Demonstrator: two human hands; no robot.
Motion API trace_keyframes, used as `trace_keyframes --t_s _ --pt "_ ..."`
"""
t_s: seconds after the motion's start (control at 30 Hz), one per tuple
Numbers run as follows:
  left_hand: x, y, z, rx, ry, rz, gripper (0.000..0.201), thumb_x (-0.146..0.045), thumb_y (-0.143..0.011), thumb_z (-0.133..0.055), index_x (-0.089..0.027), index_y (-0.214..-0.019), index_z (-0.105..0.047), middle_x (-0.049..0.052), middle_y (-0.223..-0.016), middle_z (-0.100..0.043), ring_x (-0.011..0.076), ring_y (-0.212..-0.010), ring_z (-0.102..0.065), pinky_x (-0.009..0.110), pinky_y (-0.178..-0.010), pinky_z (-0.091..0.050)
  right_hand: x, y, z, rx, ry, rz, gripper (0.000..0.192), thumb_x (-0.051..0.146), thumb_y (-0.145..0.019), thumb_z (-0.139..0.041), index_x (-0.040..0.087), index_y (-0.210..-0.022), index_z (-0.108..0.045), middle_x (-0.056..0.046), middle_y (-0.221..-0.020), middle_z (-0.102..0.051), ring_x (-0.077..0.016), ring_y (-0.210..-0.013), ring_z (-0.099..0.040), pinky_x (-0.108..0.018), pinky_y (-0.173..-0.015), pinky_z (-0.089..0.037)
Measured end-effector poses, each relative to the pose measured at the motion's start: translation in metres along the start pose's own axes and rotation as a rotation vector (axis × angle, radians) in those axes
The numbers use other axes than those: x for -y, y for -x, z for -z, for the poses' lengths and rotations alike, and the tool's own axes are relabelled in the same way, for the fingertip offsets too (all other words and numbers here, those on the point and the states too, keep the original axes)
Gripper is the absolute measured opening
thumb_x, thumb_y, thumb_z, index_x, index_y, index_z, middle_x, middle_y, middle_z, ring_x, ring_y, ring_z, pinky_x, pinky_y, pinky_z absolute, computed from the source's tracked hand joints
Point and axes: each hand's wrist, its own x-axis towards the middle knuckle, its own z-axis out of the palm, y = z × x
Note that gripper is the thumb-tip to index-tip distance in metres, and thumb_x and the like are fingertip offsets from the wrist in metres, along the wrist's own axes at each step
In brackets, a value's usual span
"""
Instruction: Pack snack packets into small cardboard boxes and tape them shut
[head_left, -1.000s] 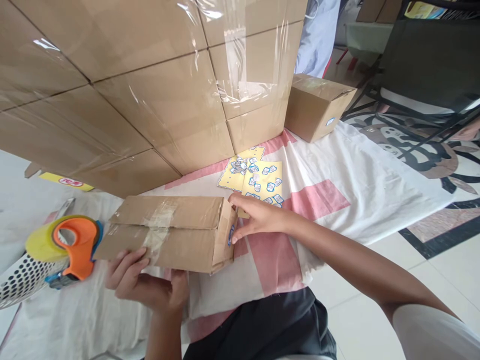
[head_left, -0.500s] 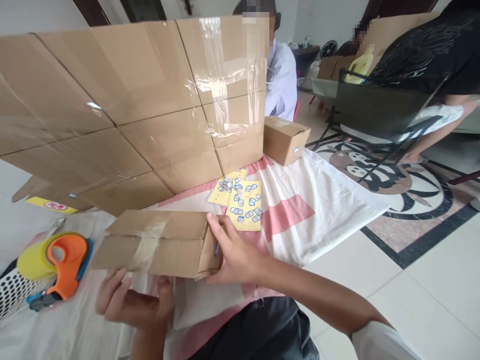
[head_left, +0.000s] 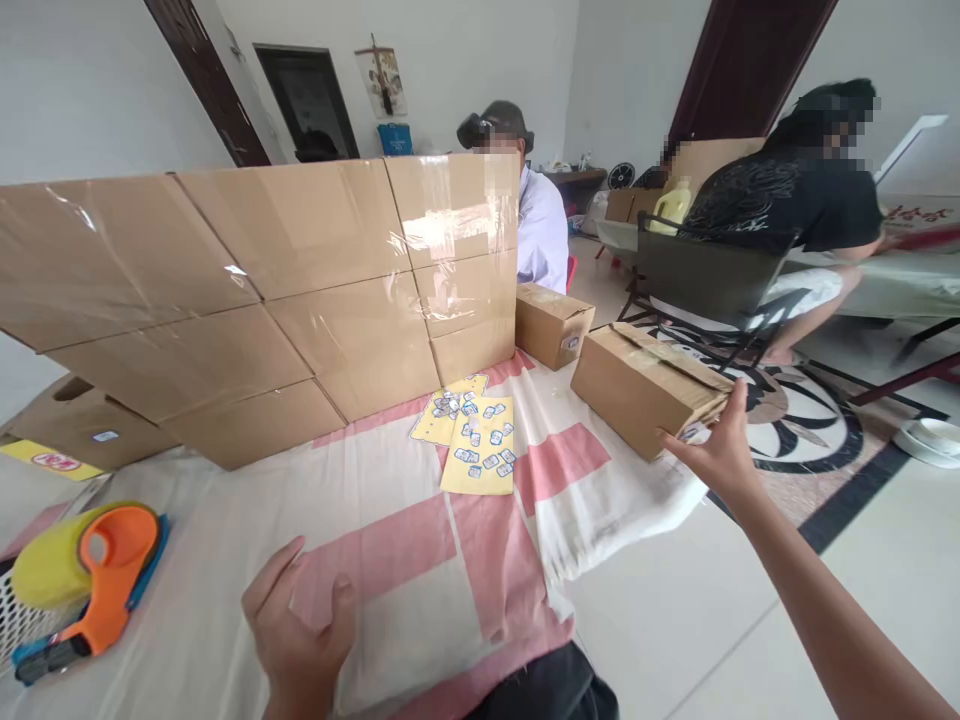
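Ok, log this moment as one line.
left hand: open, empty | right hand: on end of carton | yellow sheets: on cloth | tape dispenser: frame left

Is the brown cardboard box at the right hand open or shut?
Shut: the brown cardboard box has its top flaps folded down.

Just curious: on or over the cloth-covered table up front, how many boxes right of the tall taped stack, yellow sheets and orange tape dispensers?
Boxes: 2 (back box, front box at the right hand)
Yellow sheets: 2 (front sheet, back sheet)
Orange tape dispenser: 1
Total: 5
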Motion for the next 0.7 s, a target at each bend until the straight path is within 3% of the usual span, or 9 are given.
trace_keyframes --t_s 0.1,0.2,0.33,0.47,0.7 --pt "-0.007 -0.004 -0.002 0.051 -0.001 0.017 0.049 -0.025 -0.074 -0.077 -0.016 -0.119 -0.06 0.017 -0.111 -0.067 0.03 -0.102 -0.066 0.044 -0.082 -0.059 0.018 -0.037 -0.051 0.072 -0.056 0.041 0.141 0.054 -0.064 -0.082 0.013 -0.163 0.009 -0.031 -0.155 -0.028 -0.0472 -0.144 -0.035 -0.06 -0.112 -0.038" --pt "-0.009 -0.005 -0.003 0.1 -0.01 0.011 0.051 -0.021 -0.077 -0.075 -0.018 -0.125 -0.058 0.017 -0.116 -0.067 0.0304 -0.105 -0.067 0.045 -0.085 -0.06 0.065 -0.083 -0.113 0.148 -0.079 0.073 0.139 0.044 -0.066 -0.082 0.009 -0.161 0.014 -0.032 -0.153 -0.025 -0.0442 -0.14 -0.041 -0.056 -0.11 -0.041" --pt "-0.008 -0.004 -0.003 0.155 -0.002 -0.016 0.052 -0.018 -0.08 -0.072 -0.02 -0.129 -0.058 0.016 -0.119 -0.067 0.0309 -0.108 -0.068 0.045 -0.086 -0.06 0.119 -0.136 -0.171 0.148 0.053 -0.088 0.148 0.049 -0.065 -0.085 0.011 -0.159 0.021 -0.033 -0.15 -0.028 -0.046 -0.13 -0.052 -0.055 -0.104 -0.045" --pt "-0.008 -0.003 -0.003 0.183 0.003 -0.006 0.049 -0.015 -0.081 -0.069 -0.02 -0.129 -0.058 0.016 -0.117 -0.068 0.0309 -0.108 -0.068 0.045 -0.085 -0.06 0.128 -0.156 -0.191 0.174 0.156 -0.089 0.155 0.06 -0.06 -0.088 0.015 -0.159 0.023 -0.031 -0.145 -0.033 -0.0473 -0.125 -0.056 -0.055 -0.1 -0.047" --pt "-0.009 -0.005 -0.007 0.23 -0.002 -0.027 0.043 -0.016 -0.085 -0.066 -0.019 -0.127 -0.06 0.015 -0.116 -0.069 0.0289 -0.106 -0.068 0.042 -0.085 -0.06 0.121 -0.145 -0.201 0.171 0.091 -0.017 0.153 0.065 -0.06 -0.084 0.018 -0.159 0.022 -0.031 -0.147 -0.028 -0.048 -0.12 -0.057 -0.056 -0.098 -0.047"
